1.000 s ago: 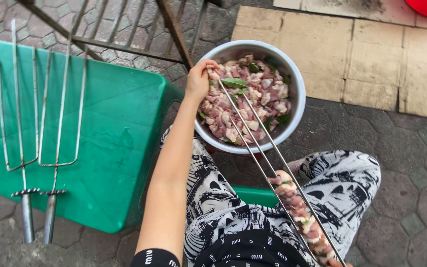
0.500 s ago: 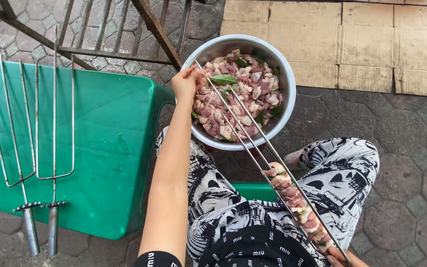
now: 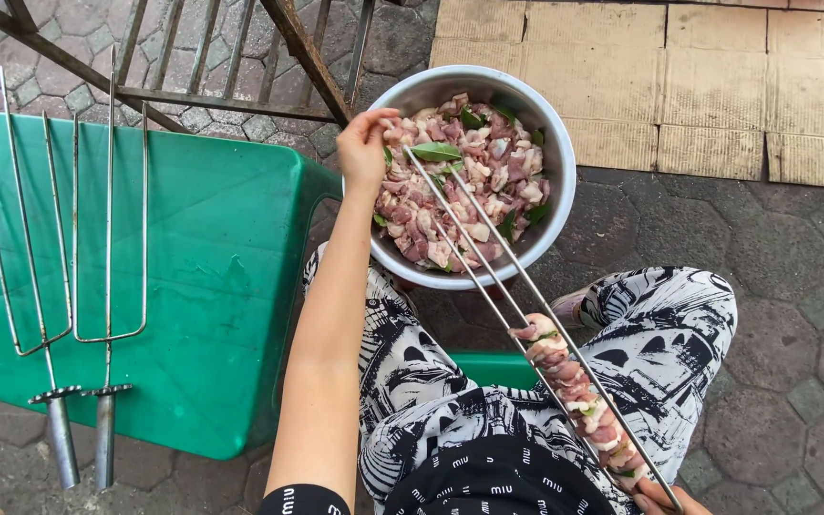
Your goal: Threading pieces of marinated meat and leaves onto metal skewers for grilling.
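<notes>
Head camera looks down at a person sitting by a metal bowl (image 3: 545,133) full of raw meat (image 3: 460,191) and green leaves. The left hand (image 3: 364,148) is at the bowl's rim, at about 9 o'clock of the bowl. Its fingers (image 3: 381,122) are pinched almost shut on a small bit of meat.

A long metal fork skewer (image 3: 517,305) runs from the bowl down to 5 o'clock. Meat pieces (image 3: 574,391) are already pushed onto it near the handle end. The right hand (image 3: 669,498) holds that end, but only a bit of it shows, so I cannot tell how tightly it is closed.

The meat looks soft, wet and slippery, so a firm pinch is best. The skewer looks stiff, thin and pointy; hold it by the handle end.

Two more forks (image 3: 69,286) lie on the green bench (image 3: 221,248) at 9 o'clock.
</notes>
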